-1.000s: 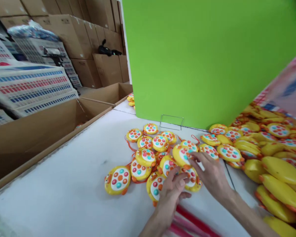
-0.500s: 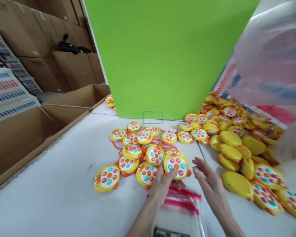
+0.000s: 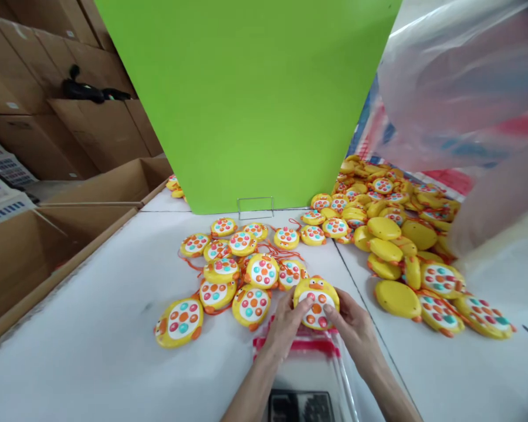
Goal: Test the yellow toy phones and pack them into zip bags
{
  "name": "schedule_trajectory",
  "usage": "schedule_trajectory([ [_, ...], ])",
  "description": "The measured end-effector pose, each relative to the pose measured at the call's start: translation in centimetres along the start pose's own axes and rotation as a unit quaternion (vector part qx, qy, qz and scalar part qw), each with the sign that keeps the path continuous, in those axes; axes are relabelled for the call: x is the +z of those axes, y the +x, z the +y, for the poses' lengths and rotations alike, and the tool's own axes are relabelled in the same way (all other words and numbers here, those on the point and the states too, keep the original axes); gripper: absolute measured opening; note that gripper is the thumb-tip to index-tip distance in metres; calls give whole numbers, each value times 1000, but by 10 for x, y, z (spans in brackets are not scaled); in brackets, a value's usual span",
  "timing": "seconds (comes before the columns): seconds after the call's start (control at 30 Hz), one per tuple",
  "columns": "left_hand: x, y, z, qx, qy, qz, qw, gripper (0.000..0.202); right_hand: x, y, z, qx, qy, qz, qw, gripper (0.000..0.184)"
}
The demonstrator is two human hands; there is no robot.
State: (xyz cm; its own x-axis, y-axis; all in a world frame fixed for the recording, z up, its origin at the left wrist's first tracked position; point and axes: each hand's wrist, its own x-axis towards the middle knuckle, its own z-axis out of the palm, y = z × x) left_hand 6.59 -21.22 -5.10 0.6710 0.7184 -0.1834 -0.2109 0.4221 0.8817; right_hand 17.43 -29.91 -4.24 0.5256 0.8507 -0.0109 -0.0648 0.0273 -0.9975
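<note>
Yellow duck toy (image 3: 316, 300) held face-up between left hand (image 3: 286, 325) and right hand (image 3: 354, 328), fingers closed on rim; directly beyond red-striped zip bag (image 3: 305, 357) mouth on bench (image 3: 92, 351).

No legible text, brand, number or sign anywhere in my view. The cartons (image 3: 35, 193) at 9 o'clock carry small pale labels, too small and blurred to read. The printed sheets (image 3: 0, 187) at the far 9 o'clock edge show only red and blue rows, unreadable. The dark panel (image 3: 300, 405) at 6 o'clock shows blurred marks only.
</note>
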Motion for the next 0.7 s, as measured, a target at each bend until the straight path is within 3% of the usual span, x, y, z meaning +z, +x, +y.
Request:
schedule_trajectory([
  [0.13,-1,-2,1,41,83,1,996,34,0,-8,3,-5,2,16,1000,43],
  [0.27,-1,-5,2,4,122,24,992,37,-1,-14,1,3,25,8,1000,41],
  [0.47,-2,-3,4,22,91,-81,992,50,1,-8,6,-10,0,55,998,42],
  [0.6,-2,-4,9,52,150,-60,986,53,4,-10,10,7,33,36,999,43],
  [0.7,-1,-6,10,44,140,-65,987,56,0,-14,15,21,59,50,997,44],
])
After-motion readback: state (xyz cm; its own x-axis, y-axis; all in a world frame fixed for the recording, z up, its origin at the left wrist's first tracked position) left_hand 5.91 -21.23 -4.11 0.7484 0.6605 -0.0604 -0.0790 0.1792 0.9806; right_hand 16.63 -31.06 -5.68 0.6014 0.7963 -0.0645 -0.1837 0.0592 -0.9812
